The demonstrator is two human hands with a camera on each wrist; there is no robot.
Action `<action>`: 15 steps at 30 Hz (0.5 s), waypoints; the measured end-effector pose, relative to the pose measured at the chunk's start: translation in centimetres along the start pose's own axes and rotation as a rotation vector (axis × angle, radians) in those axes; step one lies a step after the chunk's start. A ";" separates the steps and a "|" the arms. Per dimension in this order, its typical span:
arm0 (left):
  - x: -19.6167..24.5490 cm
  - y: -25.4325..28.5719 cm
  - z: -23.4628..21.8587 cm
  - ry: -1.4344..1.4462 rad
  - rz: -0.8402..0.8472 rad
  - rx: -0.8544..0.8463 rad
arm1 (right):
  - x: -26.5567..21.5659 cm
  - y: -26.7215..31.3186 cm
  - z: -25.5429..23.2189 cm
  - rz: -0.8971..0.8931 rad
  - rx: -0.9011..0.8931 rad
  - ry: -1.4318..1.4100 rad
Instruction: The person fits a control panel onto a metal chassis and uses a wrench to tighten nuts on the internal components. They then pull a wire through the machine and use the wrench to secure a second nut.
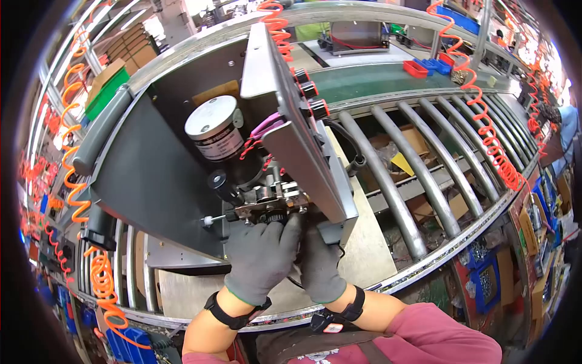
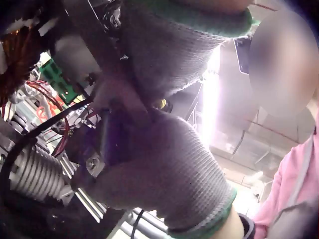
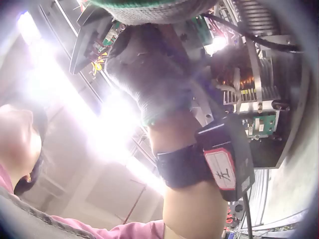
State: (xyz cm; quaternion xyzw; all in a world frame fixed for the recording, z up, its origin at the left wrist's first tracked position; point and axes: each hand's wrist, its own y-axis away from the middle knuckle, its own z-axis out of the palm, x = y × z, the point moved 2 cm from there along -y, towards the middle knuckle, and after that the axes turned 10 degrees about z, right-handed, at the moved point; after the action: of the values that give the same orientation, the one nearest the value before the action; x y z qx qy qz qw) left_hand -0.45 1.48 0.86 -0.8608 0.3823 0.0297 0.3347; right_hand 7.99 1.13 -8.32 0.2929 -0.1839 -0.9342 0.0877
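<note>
A grey sheet-metal machine housing (image 1: 163,182) stands open towards me, with a white-capped motor (image 1: 212,121) inside. Below the motor sits a metal drive mechanism (image 1: 267,203) with a black knob (image 1: 221,182) and a toothed black wheel. My left hand (image 1: 260,261), in a grey glove, has its bent fingers at the mechanism's near side. Close beside it, my right hand (image 1: 321,267), gloved alike, reaches in behind the front panel (image 1: 309,164). Both hands' fingertips are hidden in the head view. In the left wrist view, my right hand (image 2: 174,164) is against a dark part; I cannot tell what it grips.
The housing rests on a flat board (image 1: 370,242) over the roller conveyor (image 1: 418,176). Coiled orange hoses (image 1: 485,121) hang on both sides. Red and blue bins (image 1: 424,68) stand at the back. A black cable (image 1: 348,142) droops from the panel. Blue parts trays (image 1: 485,282) sit lower right.
</note>
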 end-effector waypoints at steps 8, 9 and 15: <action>1.0 -0.6 -0.4 -0.103 -0.086 -0.119 | 0.1 0.3 -0.6 -0.249 -0.138 0.328; 1.1 -0.6 -0.2 -0.097 -0.065 -0.140 | -0.1 0.5 -0.5 -0.218 -0.137 0.311; 1.4 -0.3 -2.0 0.034 -0.128 -0.148 | -0.1 -0.2 -0.2 -0.131 -0.112 0.016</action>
State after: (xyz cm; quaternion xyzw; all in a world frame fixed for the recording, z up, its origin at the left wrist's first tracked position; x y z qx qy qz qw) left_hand 0.30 -0.45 2.10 -0.9062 0.3290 0.0220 0.2648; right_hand 8.22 1.33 -8.52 0.3062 -0.1114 -0.9444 0.0442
